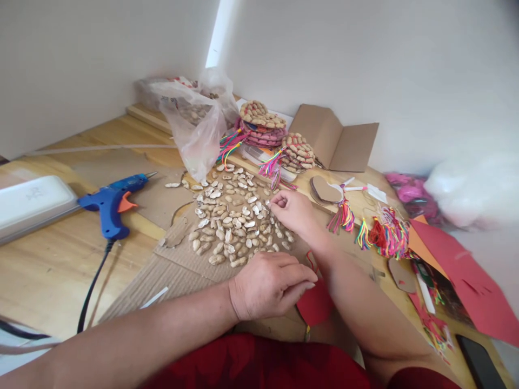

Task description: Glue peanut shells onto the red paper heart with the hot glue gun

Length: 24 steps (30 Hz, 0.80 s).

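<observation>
Peanut shells (231, 221) partly hidden under right hand (292, 210).

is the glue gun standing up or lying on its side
Lying on its side: the glue gun rests flat on the table, nozzle pointing right toward the peanut shells, cord trailing toward the camera.

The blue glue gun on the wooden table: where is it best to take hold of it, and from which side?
Probably grip the glue gun by its handle, coming from above on the near side: the handle points toward the person, the metal nozzle points away right, and the cord trails off the handle's end.
</observation>
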Tool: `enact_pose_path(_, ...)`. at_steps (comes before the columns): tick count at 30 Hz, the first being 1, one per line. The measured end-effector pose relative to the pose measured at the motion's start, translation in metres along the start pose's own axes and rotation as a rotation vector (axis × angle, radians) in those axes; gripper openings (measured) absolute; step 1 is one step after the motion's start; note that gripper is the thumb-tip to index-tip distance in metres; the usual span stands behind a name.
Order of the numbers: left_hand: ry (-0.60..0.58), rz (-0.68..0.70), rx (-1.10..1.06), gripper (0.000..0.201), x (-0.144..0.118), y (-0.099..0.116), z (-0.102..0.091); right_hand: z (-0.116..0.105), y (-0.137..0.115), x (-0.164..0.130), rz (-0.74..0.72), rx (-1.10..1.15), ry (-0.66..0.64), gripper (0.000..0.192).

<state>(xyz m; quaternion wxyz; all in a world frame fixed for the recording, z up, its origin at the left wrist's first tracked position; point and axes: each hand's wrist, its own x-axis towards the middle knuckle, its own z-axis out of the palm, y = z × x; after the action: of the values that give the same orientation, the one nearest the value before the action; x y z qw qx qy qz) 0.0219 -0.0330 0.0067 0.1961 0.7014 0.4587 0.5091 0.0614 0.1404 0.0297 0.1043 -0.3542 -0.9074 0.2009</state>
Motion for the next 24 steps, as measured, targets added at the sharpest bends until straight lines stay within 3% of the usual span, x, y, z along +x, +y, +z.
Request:
enact_pose_path(5,0.061,-0.051,-0.084,0.018,0.001,0.001,0.0,-0.012,0.005,-0.012,-0.058,0.135,0.072,0.01)
enact_pose_path(10,0.41,-0.414,-0.424,0.011,0.011,-0.004,0.0,-0.035,0.008,-0.038,0.053,0.44,-0.003,0.019)
enact_pose_path(13,0.599,-0.586,-0.705,0.029,0.018,-0.011,-0.001,-0.045,0.001,-0.062,0.052,0.48,-0.025,0.015)
enact_pose_path(15,0.599,-0.619,-0.791,0.036,0.02,-0.013,-0.002,-0.047,-0.005,-0.079,0.027,0.441,-0.038,0.011)
enact_pose_path(18,0.517,-0.614,-0.787,0.031,0.02,-0.014,-0.003,-0.047,-0.009,-0.095,0.008,0.431,-0.055,0.009)
enact_pose_path(24,0.517,-0.616,-0.794,0.021,0.019,-0.014,-0.004,-0.049,0.003,-0.099,0.085,0.681,-0.137,0.016)
